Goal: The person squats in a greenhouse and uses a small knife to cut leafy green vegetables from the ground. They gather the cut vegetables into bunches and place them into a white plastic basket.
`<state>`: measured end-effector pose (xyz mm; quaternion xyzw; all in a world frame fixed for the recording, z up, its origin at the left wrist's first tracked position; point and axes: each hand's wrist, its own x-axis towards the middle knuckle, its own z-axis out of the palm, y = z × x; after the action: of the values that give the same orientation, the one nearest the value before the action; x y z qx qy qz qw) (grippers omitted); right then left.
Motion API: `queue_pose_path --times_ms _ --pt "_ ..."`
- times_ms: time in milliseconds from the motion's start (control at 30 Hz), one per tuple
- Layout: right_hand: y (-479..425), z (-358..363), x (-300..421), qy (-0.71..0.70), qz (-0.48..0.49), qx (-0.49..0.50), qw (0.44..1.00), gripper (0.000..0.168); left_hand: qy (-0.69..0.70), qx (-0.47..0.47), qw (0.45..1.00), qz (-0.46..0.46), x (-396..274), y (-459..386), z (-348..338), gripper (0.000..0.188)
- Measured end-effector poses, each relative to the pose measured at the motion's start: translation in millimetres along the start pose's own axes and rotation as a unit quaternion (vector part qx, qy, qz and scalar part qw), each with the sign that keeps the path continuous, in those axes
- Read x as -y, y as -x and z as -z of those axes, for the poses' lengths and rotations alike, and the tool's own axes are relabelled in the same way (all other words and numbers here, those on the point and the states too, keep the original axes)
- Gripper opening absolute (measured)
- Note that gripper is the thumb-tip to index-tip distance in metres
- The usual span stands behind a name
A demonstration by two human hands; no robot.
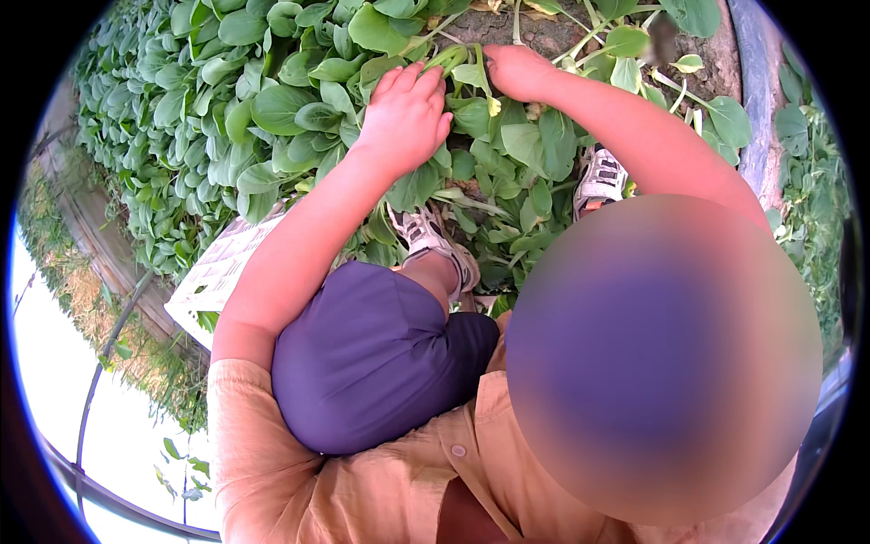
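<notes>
My left hand lies over a leafy green plant, its fingers curled onto the pale stems and leaves. Close to the foot of the same plant, near the soil, is my right hand with bent fingers. A small dark bit shows at its fingertips, too little to name. Broad green leaves grow densely to the left of both hands. Loose and drooping leaves spread below my right hand.
A white woven plastic basket stands beside my left forearm. My shoes are among the leaves. Bare soil shows ahead, with a grey-blue strip edging the right. A wooden board borders the left. A round blur covers the lower right.
</notes>
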<state>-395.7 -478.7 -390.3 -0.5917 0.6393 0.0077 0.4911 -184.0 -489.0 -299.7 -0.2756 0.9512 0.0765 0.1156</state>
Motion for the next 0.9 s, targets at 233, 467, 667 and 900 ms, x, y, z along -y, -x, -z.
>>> queue_pose_path --times_ms 233,467,667,900 --pt "25 20 -10 0.041 0.024 0.073 0.996 0.041 0.05 -0.036 0.998 0.03 12 1 8 0.043" --pt "120 108 -23 -0.321 0.04 -0.129 0.937 0.029 0.582 -0.185 0.789 0.065 12 -7 90 0.039" --pt "102 140 53 -0.529 0.093 -0.109 0.836 0.03 0.925 -0.041 0.364 0.098 14 -30 97 0.062" --pt "85 114 12 -0.594 0.062 -0.067 0.799 0.027 0.906 0.047 0.398 0.137 10 -42 83 0.062"
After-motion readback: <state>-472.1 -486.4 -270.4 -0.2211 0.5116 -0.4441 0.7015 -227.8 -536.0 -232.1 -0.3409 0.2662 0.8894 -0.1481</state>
